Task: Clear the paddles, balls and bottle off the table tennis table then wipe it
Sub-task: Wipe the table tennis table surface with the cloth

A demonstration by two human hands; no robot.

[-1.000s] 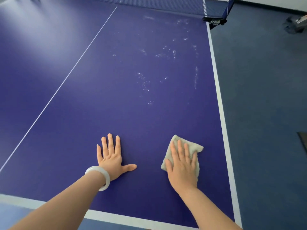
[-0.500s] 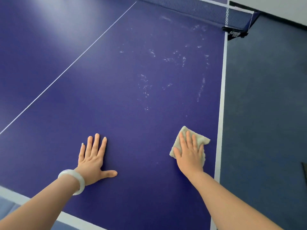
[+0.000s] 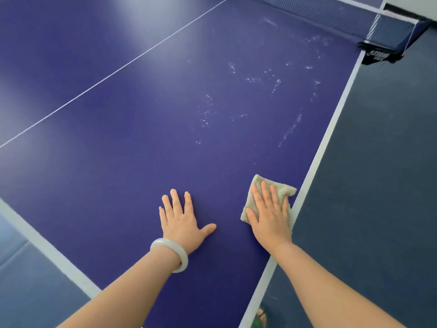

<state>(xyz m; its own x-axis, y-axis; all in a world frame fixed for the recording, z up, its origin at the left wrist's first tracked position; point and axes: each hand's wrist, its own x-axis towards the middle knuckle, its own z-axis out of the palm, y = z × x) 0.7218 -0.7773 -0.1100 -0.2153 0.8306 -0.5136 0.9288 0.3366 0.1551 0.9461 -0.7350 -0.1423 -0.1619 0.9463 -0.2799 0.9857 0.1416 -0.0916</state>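
The cloth (image 3: 282, 189) is down at about 5 o'clock in the view, flat on the blue desk (image 3: 142, 138), with its right edge on the white side line (image 3: 331, 129). The right hand (image 3: 269, 218) sits on top of it, fingers straight and a bit spread, palm pressing down, not curled round anything. Most of the cloth is under the palm. What pokes out is past the fingertips at the hand's 12 o'clock, plus one corner at about 2 o'clock, toward the floor (image 3: 378, 185). The long axis looks like roughly 7 to 1 o'clock, same line as the fingers, though the hand hides enough that I wouldn't swear to it. The left hand (image 3: 181, 223), with a pale bangle (image 3: 170, 254) on the wrist, lies flat on bare desk at the cloth's 9 o'clock, fingers apart, holding nothing. Whitish specks (image 3: 260, 81) are scattered at 12 to 1 o'clock, toward the net (image 3: 331, 15).
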